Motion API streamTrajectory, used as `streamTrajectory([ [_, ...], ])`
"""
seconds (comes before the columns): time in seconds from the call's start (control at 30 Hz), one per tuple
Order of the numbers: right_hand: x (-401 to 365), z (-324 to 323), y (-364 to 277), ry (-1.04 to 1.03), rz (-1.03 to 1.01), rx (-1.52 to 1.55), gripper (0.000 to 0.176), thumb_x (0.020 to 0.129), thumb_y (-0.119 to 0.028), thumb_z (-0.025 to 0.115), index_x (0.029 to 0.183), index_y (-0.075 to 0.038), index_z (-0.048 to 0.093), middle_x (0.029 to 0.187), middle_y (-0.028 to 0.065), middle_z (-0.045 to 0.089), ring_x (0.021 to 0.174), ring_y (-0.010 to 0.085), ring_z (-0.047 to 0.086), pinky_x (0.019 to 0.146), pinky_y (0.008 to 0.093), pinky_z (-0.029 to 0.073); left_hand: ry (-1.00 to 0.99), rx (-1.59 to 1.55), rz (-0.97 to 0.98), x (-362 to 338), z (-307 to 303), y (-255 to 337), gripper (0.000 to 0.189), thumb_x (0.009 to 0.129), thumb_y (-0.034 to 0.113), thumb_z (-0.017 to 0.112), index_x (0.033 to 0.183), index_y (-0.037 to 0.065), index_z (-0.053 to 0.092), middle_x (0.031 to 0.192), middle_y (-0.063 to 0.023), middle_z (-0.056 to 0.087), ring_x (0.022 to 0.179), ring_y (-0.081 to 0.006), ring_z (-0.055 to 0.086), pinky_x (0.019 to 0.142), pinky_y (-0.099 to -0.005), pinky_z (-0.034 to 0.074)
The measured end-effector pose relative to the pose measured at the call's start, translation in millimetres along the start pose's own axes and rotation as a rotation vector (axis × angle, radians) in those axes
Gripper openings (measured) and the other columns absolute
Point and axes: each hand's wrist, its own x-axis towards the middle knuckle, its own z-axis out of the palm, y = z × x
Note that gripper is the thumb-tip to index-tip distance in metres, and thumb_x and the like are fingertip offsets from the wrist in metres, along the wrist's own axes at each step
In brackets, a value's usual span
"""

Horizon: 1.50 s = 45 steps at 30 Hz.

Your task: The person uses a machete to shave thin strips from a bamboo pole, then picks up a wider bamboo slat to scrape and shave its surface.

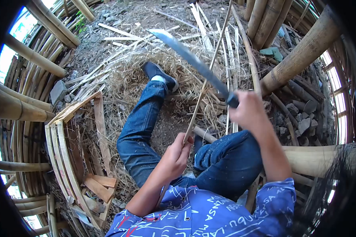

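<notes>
My left hand (177, 158) is closed around a long, thin bamboo strip (194, 117), which runs up and away from my lap toward the top of the view. In my right hand (247, 108) is the dark handle of a machete (194, 59), its long blade pointing up and to the left. The blade passes over the strip in this view, and its edge is slightly blurred. My legs in jeans (140, 126) are spread on either side of the strip, the left one stretched forward.
Bamboo shavings (126, 79) and split strips (201, 25) litter the ground ahead. A wooden crate (63, 146) stands at left. Thick bamboo poles (300, 51) slant in at right, near broken stones (303, 125). More bamboo lines both sides.
</notes>
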Motion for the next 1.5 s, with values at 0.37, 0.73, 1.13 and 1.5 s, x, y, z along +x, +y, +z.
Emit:
streamTrajectory([
  [0.37, 0, 4, 0, -0.02, -0.133, -0.035, 0.022, 0.065, -0.018, 0.069, 0.085, -0.008, 0.07, 0.074, 0.0183, 0.067, 0.075, 0.0363, 0.066, 0.071, 0.0444, 0.053, -0.035, -0.039, 0.009, 12, 1, -2, 0.013, 0.102, 0.011, 0.04, 0.11, 0.005, 0.048, 0.065, 0.0059, 0.04, 0.053, -0.0035, 0.038, 0.046, -0.0215, 0.03],
  [0.73, -8, -2, 5, 0.222, -0.163, -0.164, 0.02, 0.063, -0.016, 0.072, 0.08, -0.01, 0.065, 0.071, 0.0137, 0.066, 0.072, 0.0328, 0.066, 0.065, 0.0441, 0.051, -0.157, -0.239, -0.092, 0, -5, 14, 0.015, 0.102, 0.009, 0.039, 0.114, 0.005, 0.046, 0.068, 0.0054, 0.04, 0.054, -0.0033, 0.037, 0.046, -0.0213, 0.031],
  [1.13, -13, -17, 17, 0.515, -0.408, -0.148, 0.023, 0.059, -0.016, 0.075, 0.077, -0.009, 0.061, 0.071, 0.0084, 0.064, 0.068, 0.0275, 0.066, 0.064, 0.0393, 0.051, -0.526, -0.657, -0.096, 18, -28, -7, 0.032, 0.102, 0.029, 0.047, 0.124, 0.006, 0.043, 0.069, 0.0052, 0.032, 0.051, -0.0034, 0.028, 0.042, -0.0204, 0.021],
  [1.5, -8, -24, 31, 0.593, -0.446, -0.128, 0.02, 0.06, -0.015, 0.074, 0.075, -0.01, 0.06, 0.069, 0.0053, 0.062, 0.069, 0.0245, 0.066, 0.063, 0.0372, 0.051, -0.665, -0.79, -0.068, 42, -16, -34, 0.055, 0.101, 0.039, 0.044, 0.133, -0.007, 0.043, 0.056, -0.006, 0.046, 0.043, -0.0141, 0.046, 0.038, -0.0279, 0.042],
])
